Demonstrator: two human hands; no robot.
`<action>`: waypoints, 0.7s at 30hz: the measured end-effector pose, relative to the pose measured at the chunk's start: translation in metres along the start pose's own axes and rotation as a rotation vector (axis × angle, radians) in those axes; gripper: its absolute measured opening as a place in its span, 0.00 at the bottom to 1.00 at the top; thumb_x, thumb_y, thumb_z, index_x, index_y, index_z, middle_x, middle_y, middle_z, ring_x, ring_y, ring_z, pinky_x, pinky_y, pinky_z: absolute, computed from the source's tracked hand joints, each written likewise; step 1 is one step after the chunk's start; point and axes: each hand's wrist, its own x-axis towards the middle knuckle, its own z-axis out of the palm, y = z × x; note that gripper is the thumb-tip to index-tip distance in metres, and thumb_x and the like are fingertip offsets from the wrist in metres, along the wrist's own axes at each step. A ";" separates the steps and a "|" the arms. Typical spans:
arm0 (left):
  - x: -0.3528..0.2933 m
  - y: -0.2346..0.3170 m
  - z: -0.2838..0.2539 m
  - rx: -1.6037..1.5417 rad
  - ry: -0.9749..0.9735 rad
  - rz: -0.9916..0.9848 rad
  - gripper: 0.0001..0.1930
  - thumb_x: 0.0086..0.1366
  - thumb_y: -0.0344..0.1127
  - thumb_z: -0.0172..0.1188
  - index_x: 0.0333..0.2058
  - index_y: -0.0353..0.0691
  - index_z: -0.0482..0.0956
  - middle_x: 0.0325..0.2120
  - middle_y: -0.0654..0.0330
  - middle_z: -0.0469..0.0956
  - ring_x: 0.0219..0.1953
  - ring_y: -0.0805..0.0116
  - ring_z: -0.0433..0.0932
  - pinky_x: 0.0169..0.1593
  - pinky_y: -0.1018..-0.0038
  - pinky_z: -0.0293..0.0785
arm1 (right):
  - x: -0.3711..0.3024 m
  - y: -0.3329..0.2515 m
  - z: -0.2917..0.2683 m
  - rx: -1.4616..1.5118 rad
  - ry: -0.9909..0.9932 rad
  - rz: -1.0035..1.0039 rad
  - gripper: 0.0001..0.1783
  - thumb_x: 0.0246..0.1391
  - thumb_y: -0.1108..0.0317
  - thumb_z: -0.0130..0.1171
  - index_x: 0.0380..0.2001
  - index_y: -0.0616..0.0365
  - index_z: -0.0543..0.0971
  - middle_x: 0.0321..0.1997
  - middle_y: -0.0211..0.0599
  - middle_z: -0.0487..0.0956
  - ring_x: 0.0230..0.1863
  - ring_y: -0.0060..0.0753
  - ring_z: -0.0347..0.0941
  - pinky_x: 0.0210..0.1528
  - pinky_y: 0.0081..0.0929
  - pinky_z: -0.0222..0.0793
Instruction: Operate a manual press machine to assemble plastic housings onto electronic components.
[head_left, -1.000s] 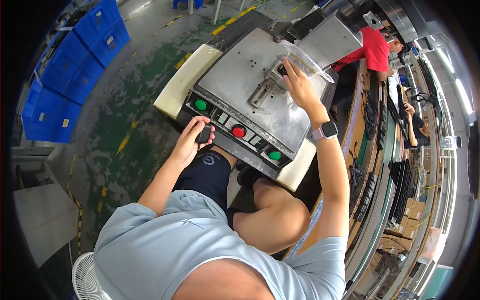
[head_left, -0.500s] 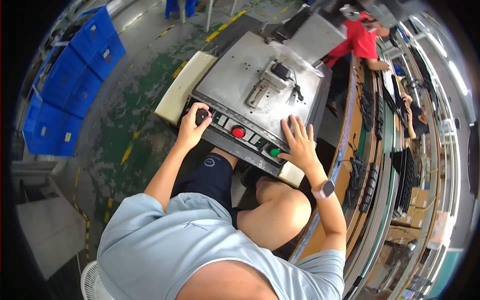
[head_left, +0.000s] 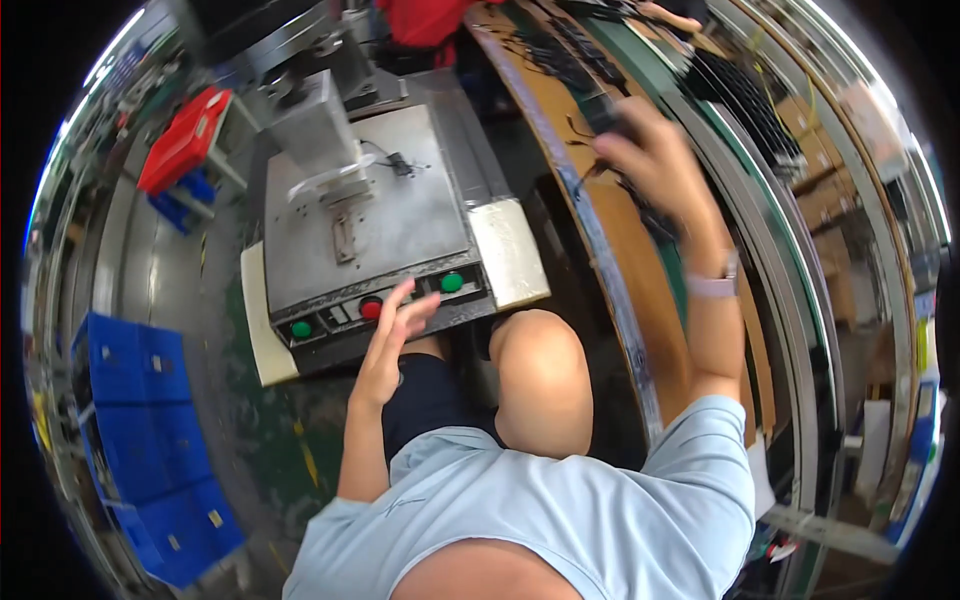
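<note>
My left hand (head_left: 392,345) is held up empty with its fingers stretched out, before the front panel of a metal-topped machine (head_left: 410,225). Its fingertips come close to the red button (head_left: 370,307); one green button (head_left: 452,281) is to the right and another green button (head_left: 301,328) to the left. Over the wooden bench at right, my right hand (head_left: 658,165) is smeared by motion, with thumb and fingers around a dark thing that looks like a black power adapter (head_left: 606,116). A grey box-shaped machine head (head_left: 318,125) covers the fixture (head_left: 345,184); a black cable plug (head_left: 400,163) lies beside it.
Black adapters and cables (head_left: 560,60) lie along the wooden bench (head_left: 655,320). A person in red (head_left: 420,25) is beyond the machine. Blue bins (head_left: 150,425) stand at left, a red tray (head_left: 185,140) on a stool at far left. A conveyor rail (head_left: 775,270) runs at right.
The view has swung right. My left hand has let go of the black adapter and left the panel's left end. My right hand has moved from the panel to the bench. The machine head now covers the fixture.
</note>
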 end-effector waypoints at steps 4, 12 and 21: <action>-0.024 -0.054 0.003 -0.104 -0.079 -0.248 0.24 0.74 0.46 0.40 0.60 0.35 0.63 0.52 0.50 0.75 0.53 0.62 0.74 0.57 0.71 0.66 | -0.093 0.155 -0.181 -0.779 0.394 0.496 0.23 0.57 0.56 0.59 0.48 0.63 0.74 0.40 0.49 0.81 0.35 0.47 0.77 0.39 0.37 0.72; -0.028 -0.050 -0.008 -0.113 -0.076 -0.275 0.16 0.69 0.35 0.50 0.52 0.36 0.71 0.45 0.54 0.78 0.46 0.67 0.75 0.52 0.74 0.68 | -0.160 0.241 -0.152 -1.070 0.390 0.628 0.24 0.53 0.54 0.58 0.32 0.73 0.79 0.36 0.66 0.78 0.43 0.64 0.76 0.45 0.48 0.74; 0.080 0.017 -0.095 0.197 0.476 0.155 0.07 0.64 0.28 0.57 0.41 0.38 0.76 0.35 0.63 0.78 0.36 0.77 0.74 0.43 0.81 0.69 | -0.137 0.175 -0.086 -0.965 0.358 0.517 0.28 0.43 0.54 0.72 0.40 0.67 0.78 0.33 0.51 0.79 0.31 0.50 0.78 0.36 0.41 0.76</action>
